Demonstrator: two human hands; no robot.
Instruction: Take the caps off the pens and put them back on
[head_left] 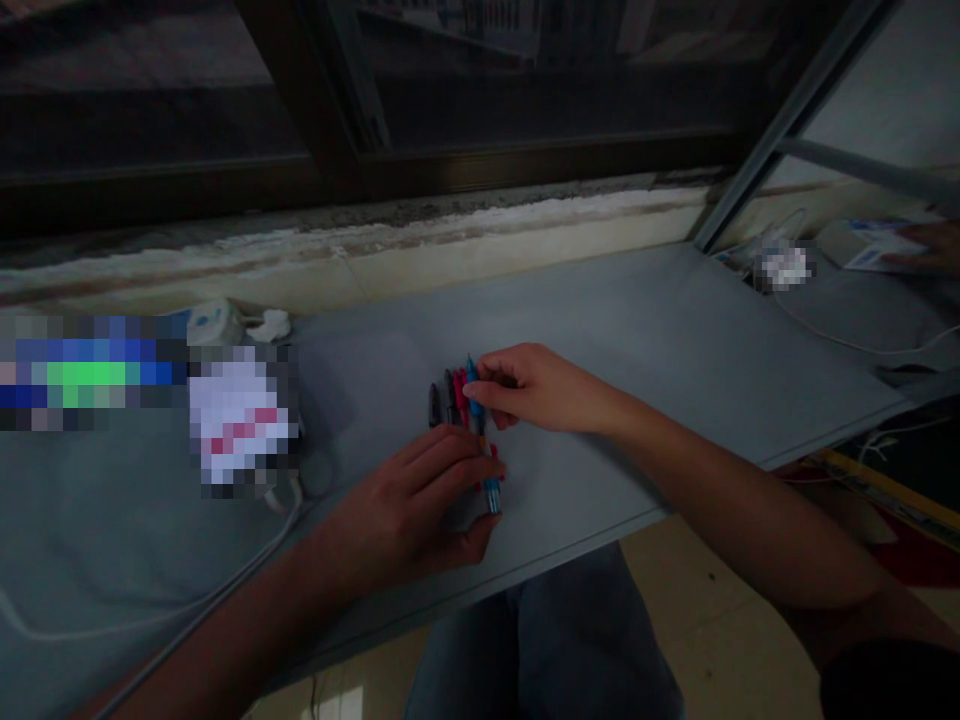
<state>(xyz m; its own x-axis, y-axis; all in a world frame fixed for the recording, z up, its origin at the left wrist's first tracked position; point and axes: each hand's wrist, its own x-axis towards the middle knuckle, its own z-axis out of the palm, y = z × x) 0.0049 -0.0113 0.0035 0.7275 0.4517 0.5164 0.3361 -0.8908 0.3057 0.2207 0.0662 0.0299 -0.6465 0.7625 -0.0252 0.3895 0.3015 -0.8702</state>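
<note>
Several pens lie side by side on the grey tabletop [592, 310]. At the right of the row is a blue pen [492, 494], with red pens [460, 385] and black pens [450, 390] to its left. My right hand [521, 385] has its thumb and fingers closed on the blue pen's far part. Across the middle of the row lies my left hand [427, 490], its fingers over the pens and its thumb touching the near end of the blue pen. The left hand hides the middle and near parts of most pens.
To the left stand a blurred white box [240, 415], a round white object [216, 323] and a white cable [247, 570]. A window ledge [450, 240] runs along the back. At the far right are a metal post [787, 130] and another person's hand [934, 245] by some paper.
</note>
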